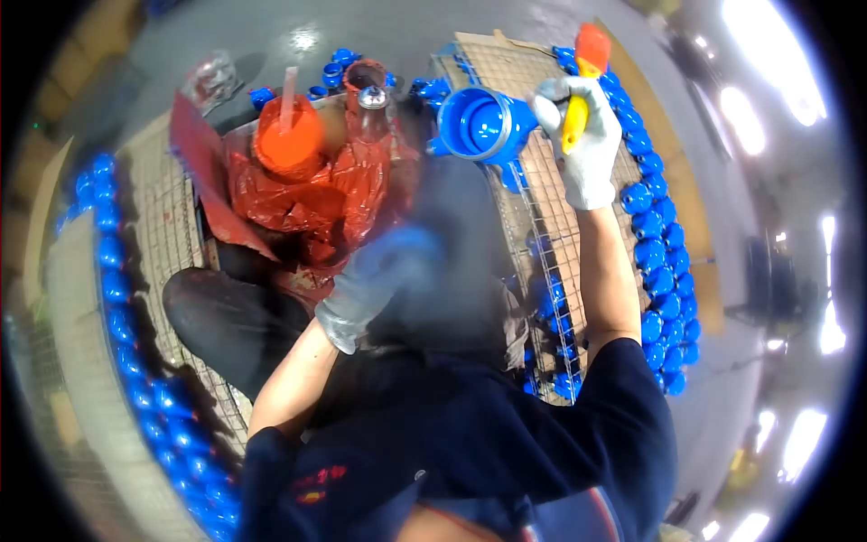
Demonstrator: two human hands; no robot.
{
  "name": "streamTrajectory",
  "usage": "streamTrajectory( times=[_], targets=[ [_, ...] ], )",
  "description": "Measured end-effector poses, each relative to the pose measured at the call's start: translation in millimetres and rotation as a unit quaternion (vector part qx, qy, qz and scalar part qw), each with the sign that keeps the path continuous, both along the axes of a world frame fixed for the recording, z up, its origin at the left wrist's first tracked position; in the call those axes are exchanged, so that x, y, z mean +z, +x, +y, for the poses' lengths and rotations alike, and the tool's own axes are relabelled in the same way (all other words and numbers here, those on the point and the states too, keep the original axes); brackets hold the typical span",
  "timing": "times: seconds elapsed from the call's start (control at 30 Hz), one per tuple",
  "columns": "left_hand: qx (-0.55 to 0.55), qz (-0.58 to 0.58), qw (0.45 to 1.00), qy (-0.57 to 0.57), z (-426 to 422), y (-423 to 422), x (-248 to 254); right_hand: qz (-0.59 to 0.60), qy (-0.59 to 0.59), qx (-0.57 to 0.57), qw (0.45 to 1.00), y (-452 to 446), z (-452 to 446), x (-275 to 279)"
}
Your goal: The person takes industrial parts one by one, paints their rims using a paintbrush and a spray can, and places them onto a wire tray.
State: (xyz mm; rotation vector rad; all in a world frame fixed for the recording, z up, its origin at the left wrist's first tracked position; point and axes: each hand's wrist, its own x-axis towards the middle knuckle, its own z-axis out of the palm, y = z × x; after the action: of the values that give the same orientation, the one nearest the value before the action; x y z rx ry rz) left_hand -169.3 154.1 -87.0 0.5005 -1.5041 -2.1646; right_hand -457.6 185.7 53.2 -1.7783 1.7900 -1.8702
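My right hand (587, 149), in a white glove, is closed around the yellow handle of a paintbrush (576, 117). Its bristle end, coated orange-red, points up and away from me. Just left of that hand stands a blue-painted hollow casting (522, 122) with a round open mouth; whether my fingers touch it is unclear. My left hand (370, 285), in a grey-white glove, is smeared by motion over my lap. A blue blur lies at its fingers, and I cannot tell if it is a held part or paint.
Ahead to the left, an orange paint container (291, 149) with a stick in it sits in crumpled red plastic (289, 208). A red-stained bottle (372, 113) stands beside it. Rows of blue castings (664, 271) line the right and left sides. Wire mesh (542, 181) covers cardboard-topped surfaces.
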Motion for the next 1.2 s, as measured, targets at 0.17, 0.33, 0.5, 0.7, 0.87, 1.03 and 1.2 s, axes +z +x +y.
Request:
streamTrajectory(
  times=[0.17,0.33,0.5,0.7,0.87,1.03,1.2],
  targets=[
    [0.04,-0.018,0.996,0.075,-8,34,-2,0.031,0.021,0.05,0.998,16,-33,8],
    [0.092,-0.042,0.994,0.036,-9,49,5,0.207,0.11,-0.061,0.97,-43,-18,-9],
    [0.135,-0.065,0.988,0.023,-9,70,-23,0.42,0.174,-0.144,0.879,-122,44,-58],
    [0.173,-0.103,0.976,0.086,-19,68,-36,0.511,0.379,-0.184,0.749,-147,85,-131],
    [0.143,-0.111,0.979,0.098,-21,51,-37,0.512,0.387,-0.16,0.75,-126,75,-155],
    [0.126,-0.145,0.977,0.096,-17,33,-36,0.462,0.294,-0.156,0.822,-134,79,-170],
    [0.113,-0.195,0.97,0.091,-21,39,-36,0.409,0.303,-0.254,0.822,-175,128,-102]
  ],
)
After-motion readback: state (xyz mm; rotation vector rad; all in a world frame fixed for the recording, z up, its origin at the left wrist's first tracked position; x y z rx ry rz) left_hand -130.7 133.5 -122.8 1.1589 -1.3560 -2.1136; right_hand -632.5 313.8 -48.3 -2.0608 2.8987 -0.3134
